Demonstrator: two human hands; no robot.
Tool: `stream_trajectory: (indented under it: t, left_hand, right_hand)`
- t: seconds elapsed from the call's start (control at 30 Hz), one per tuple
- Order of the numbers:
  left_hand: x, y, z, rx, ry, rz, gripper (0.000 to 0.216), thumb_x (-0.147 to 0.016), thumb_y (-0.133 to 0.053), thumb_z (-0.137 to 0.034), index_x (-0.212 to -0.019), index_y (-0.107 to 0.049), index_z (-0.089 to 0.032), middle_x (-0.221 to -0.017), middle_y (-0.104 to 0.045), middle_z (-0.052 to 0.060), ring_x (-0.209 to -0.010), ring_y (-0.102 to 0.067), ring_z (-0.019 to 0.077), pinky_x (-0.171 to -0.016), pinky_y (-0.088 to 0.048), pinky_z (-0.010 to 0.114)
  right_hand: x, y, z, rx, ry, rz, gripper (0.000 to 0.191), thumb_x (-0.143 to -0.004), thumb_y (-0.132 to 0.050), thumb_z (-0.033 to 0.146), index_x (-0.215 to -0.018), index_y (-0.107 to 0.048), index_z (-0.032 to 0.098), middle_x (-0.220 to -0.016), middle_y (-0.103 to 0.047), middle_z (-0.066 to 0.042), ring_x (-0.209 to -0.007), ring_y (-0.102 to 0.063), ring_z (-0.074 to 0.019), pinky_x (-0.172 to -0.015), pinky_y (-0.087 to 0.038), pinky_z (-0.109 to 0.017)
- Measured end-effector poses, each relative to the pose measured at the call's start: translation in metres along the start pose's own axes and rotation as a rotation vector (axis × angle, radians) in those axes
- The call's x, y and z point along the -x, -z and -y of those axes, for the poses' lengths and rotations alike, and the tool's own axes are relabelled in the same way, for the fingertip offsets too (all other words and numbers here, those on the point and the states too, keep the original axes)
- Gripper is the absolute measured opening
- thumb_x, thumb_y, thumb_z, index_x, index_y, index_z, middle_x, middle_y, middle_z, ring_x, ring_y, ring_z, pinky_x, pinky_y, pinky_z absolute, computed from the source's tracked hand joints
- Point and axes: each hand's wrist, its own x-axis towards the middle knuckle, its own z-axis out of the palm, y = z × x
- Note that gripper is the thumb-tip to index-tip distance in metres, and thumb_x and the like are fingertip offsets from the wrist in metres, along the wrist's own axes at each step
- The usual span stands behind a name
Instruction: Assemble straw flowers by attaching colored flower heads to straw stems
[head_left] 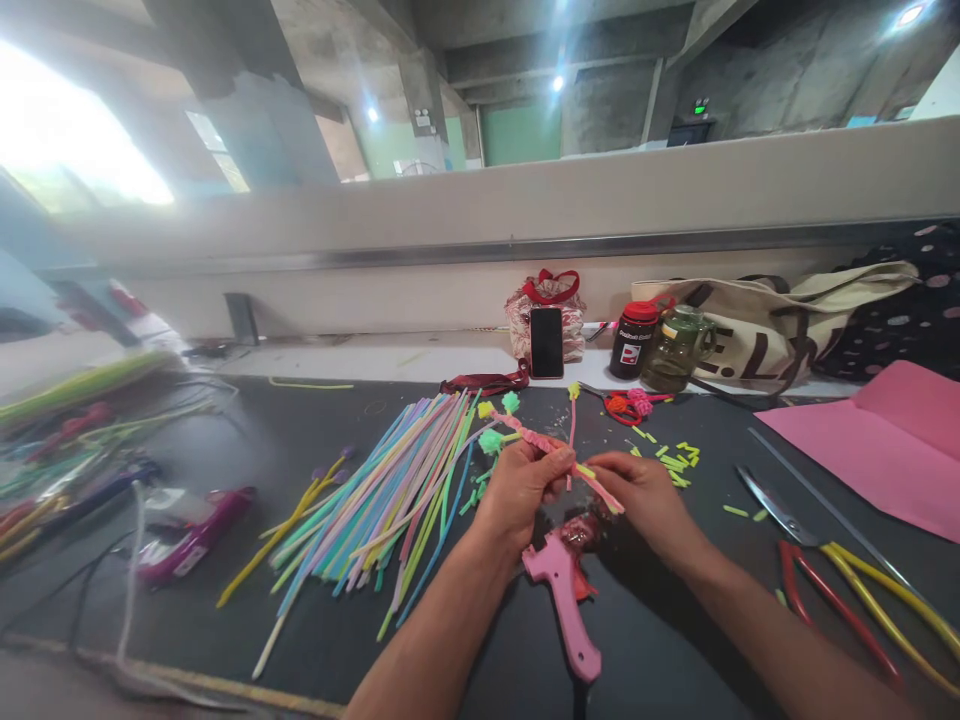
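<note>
Between my two hands lies a pink pipe-cleaner stem (534,437), wound thickly at its upper left end, with a yellow tip there. My left hand (529,475) pinches it near the middle. The fingers of my right hand (637,490) close on its lower right part, beside a short yellow-green piece. Just beneath my hands a pink hot glue gun (561,595) rests on the table, its nozzle end partly hidden. Another pink stem with a yellow tuft (574,392) stands behind my fingers. Green tufts (491,441) lie left of the wound stem.
Pastel pipe cleaners (390,490) spread in a bundle to the left. Cut yellow-green bits (675,462), scissors (624,405), yellow-handled shears (780,510) and red-handled pliers (832,600) lie right. A phone (546,342), red-lidded bottle (634,340) and green jug (675,350) stand at the back.
</note>
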Motion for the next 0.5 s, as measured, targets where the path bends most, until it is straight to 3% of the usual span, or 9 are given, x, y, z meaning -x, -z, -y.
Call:
stream_trajectory:
  t: [0.2,0.33,0.5]
  left_hand:
    - [-0.004,0.005,0.001,-0.256,0.016,0.039,0.016,-0.06,-0.064,-0.026,-0.058,-0.053,-0.014,-0.047,-0.046,-0.004,-0.04,-0.041,0.0057,-0.037,-0.032,0.016]
    - [-0.008,0.006,0.005,-0.401,-0.07,-0.076,0.01,-0.062,-0.059,-0.024,-0.058,-0.054,-0.017,-0.047,-0.05,-0.003,-0.039,-0.044,0.008,-0.038,-0.035,0.019]
    - [-0.012,0.003,0.008,-0.554,-0.173,-0.237,0.009,-0.065,-0.056,-0.023,-0.059,-0.057,-0.018,-0.046,-0.054,-0.001,-0.04,-0.048,0.0104,-0.042,-0.035,0.019]
  right_hand:
    - [-0.014,0.02,0.027,0.199,0.028,-0.067,0.019,-0.072,-0.052,0.031,-0.07,-0.064,0.017,-0.053,-0.056,0.002,-0.045,-0.05,-0.0105,-0.046,-0.04,-0.021]
    - [-0.006,0.019,0.041,0.296,0.071,-0.097,0.018,-0.073,-0.051,0.03,-0.069,-0.065,0.019,-0.05,-0.057,0.002,-0.042,-0.049,-0.0103,-0.042,-0.037,-0.02]
    - [0.012,0.006,0.042,0.421,0.279,-0.102,0.02,-0.078,-0.048,0.027,-0.07,-0.065,0.021,-0.059,-0.063,0.001,-0.052,-0.054,-0.0111,-0.05,-0.039,-0.02]
